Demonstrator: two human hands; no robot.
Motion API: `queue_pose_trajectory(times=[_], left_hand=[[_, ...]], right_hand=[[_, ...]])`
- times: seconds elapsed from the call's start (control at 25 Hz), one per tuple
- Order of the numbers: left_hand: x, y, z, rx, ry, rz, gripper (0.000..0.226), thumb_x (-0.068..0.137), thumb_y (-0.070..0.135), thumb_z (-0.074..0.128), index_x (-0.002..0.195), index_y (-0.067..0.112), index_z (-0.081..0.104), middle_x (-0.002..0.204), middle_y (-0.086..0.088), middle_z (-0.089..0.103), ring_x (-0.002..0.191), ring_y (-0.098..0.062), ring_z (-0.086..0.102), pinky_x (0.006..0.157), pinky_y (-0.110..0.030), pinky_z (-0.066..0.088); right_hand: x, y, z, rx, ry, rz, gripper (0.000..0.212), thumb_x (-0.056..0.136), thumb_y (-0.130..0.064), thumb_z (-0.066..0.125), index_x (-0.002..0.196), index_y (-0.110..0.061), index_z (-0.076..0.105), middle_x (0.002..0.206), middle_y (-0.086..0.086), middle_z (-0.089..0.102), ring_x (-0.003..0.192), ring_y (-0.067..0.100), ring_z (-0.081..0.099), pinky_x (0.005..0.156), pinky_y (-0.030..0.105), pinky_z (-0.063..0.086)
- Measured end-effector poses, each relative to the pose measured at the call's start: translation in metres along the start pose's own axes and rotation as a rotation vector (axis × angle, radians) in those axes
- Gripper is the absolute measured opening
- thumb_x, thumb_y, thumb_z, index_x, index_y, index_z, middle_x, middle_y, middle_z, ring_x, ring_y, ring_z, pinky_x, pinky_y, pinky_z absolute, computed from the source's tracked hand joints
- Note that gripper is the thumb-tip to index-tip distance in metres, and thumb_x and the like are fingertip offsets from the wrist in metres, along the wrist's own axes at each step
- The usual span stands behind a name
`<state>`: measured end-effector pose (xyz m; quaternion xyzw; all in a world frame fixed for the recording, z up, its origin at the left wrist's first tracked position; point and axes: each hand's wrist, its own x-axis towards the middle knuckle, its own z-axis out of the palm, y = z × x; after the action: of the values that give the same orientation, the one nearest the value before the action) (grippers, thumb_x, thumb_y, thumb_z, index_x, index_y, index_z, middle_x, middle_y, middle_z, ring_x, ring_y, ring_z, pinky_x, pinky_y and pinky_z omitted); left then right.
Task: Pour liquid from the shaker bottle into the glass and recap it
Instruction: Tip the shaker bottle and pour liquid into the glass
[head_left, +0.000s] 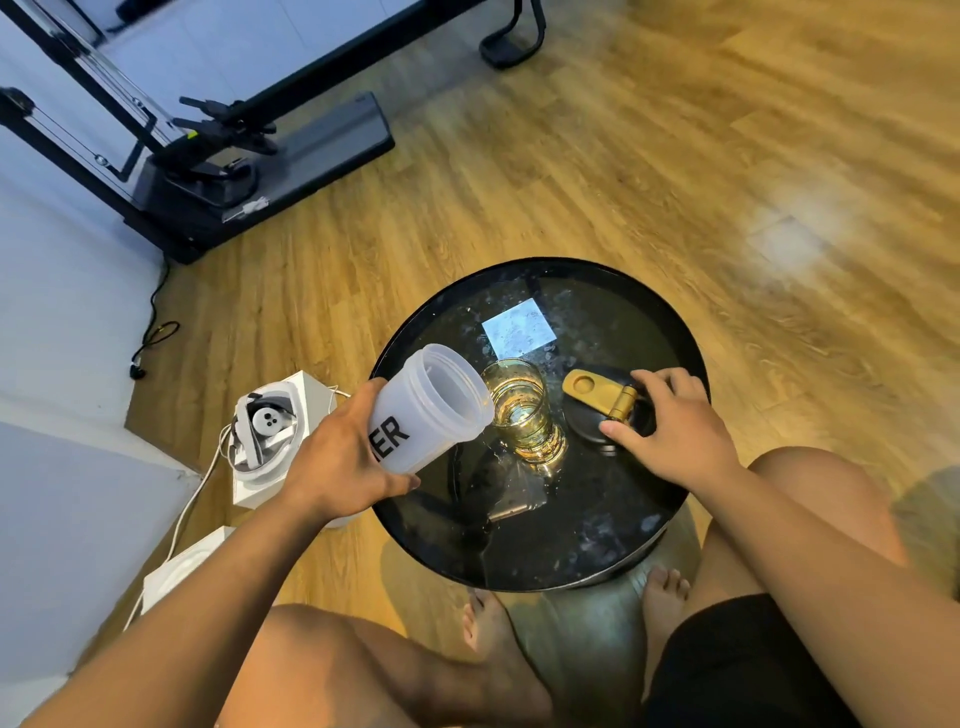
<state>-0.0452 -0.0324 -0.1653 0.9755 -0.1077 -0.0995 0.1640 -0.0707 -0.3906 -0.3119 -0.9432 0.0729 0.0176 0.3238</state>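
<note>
1. From the head view I see the left hand (343, 457) wrapped around the lower body of the shaker bottle (426, 410), held above the left edge of the round black table (597, 545).
2. The bottle is translucent white with black letters "ER" showing. It is uncapped and tilted, with its open mouth at the rim of the glass (524, 415).
3. The clear glass stands on the table and has liquid in it.
4. Just right of the glass, my view shows the right hand (670, 421) with thumb and fingers curled over the black lid (602, 410), whose gold flip cap faces up.
</note>
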Motion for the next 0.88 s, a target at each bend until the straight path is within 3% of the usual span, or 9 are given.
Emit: queue_pose_trajectory(times=[0.44,0.72,0.88], left_hand=[[0.007,0.0034,-0.0022,0.04,-0.019,0.028,0.098,0.051,0.036,0.095,0.132,0.038,0.039,0.11,0.009,0.057,0.102,-0.019,0.061,0.08,-0.044,0.06],[0.008,0.0028,-0.006,0.096,-0.003,0.018,0.094,0.05,0.037,0.095,0.128,0.038,0.041,0.107,0.009,0.057,0.099,-0.02,0.061,0.075,-0.045,0.06],[0.008,0.0029,-0.0063,0.093,-0.007,0.012,0.094,0.051,0.037,0.096,0.126,0.039,0.04,0.107,0.009,0.057,0.099,-0.019,0.061,0.075,-0.043,0.06]], right_hand=[[0.0018,-0.0021,0.0034,0.025,0.021,-0.011,0.071,0.079,-0.057,0.069,0.134,-0.02,0.048,0.121,-0.001,0.042,0.119,0.018,0.039,0.088,0.036,0.047],[0.0029,-0.0012,0.0037,0.048,0.032,-0.049,0.071,0.079,-0.054,0.071,0.135,-0.016,0.049,0.141,-0.001,0.046,0.129,0.019,0.042,0.104,0.04,0.041],[0.0032,-0.0024,0.0039,0.073,0.029,-0.041,0.069,0.079,-0.051,0.073,0.134,-0.015,0.049,0.142,0.0,0.047,0.129,0.019,0.045,0.101,0.034,0.042]])
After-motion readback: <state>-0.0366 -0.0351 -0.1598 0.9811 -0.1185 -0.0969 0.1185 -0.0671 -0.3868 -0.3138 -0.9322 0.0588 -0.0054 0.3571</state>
